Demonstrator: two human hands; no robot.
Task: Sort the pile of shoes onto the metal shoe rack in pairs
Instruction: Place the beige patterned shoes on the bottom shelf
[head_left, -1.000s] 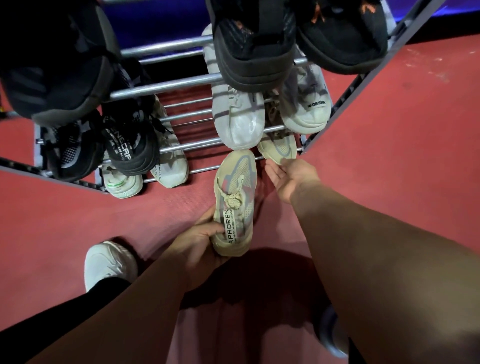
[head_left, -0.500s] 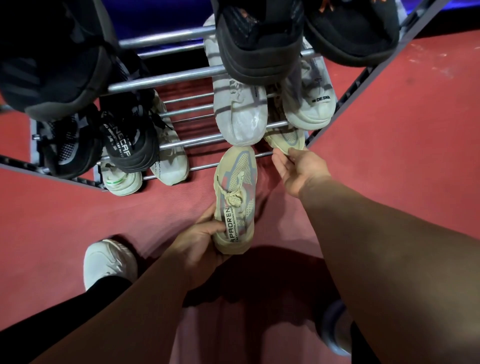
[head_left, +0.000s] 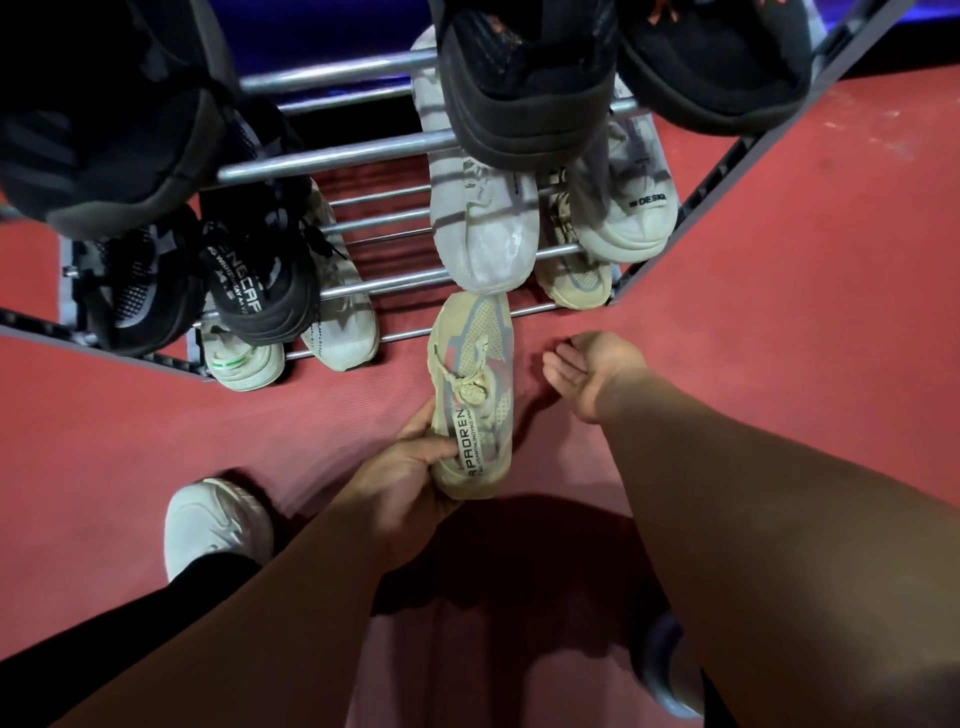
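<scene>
Red floor (head_left: 779, 312) all around, and the metal shoe rack (head_left: 332, 156) stands at the far side, tiers stacked. Big black shoes (head_left: 524, 88) hang over the top rail, and a white sneaker (head_left: 483, 234) sits one tier down on the right. Now the cream sneaker (head_left: 472, 374): it's just in front of the lowest tier, toe pointing far, right under the white one's toe. Whether it touches the near rail, I can't quite tell. A matching cream shoe (head_left: 576, 275) sits on that lowest tier, just to the right. Left hand (head_left: 410, 467) grips the cream sneaker's heel, fingers wrapped round. Right hand (head_left: 592, 369) hovers beside it, palm up, fingers loose, holding nothing.
</scene>
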